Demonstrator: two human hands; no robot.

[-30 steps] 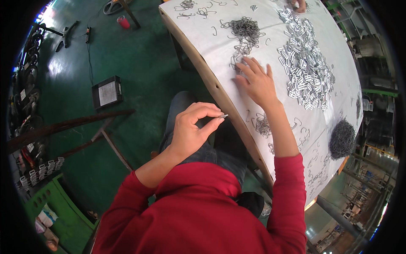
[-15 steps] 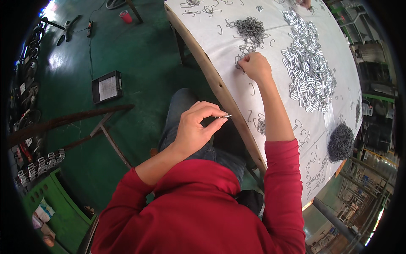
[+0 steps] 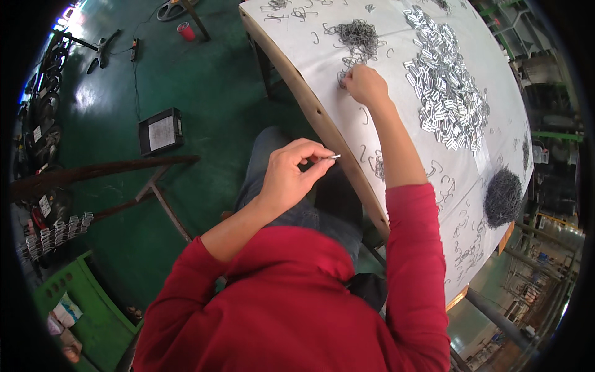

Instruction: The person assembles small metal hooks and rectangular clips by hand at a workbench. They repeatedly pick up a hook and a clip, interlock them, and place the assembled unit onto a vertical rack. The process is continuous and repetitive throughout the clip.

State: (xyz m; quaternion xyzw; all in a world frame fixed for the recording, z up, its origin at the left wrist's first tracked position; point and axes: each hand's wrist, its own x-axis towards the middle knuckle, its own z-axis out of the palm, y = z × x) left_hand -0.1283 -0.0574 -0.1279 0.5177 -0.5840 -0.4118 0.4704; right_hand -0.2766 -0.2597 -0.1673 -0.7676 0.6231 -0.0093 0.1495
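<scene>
My left hand (image 3: 290,170) hovers beside the table's near edge, thumb and fingers pinched on a small flat metal piece (image 3: 335,157). Only its shiny end sticks out, so its exact shape is hidden. Over the table, my right hand (image 3: 368,85) has its fingers closed at the lower end of a heap of wire hooks (image 3: 358,38). Whatever those fingertips hold, if anything, cannot be made out. To the right of that hand lies a long pile of shiny slotted metal buckles (image 3: 447,87).
The white-covered table (image 3: 406,118) has a wooden edge (image 3: 316,115). Loose bent wire hooks (image 3: 463,239) are scattered on it, and a dark round heap of wire pieces (image 3: 503,198) lies at the right. A black crate (image 3: 161,131) and a red cup (image 3: 186,31) stand on the green floor.
My right hand has shifted slightly among the wire hooks, its fingers still closed. My left hand keeps its pinch on the metal piece. Another person's hand at the table's far side has left the view.
</scene>
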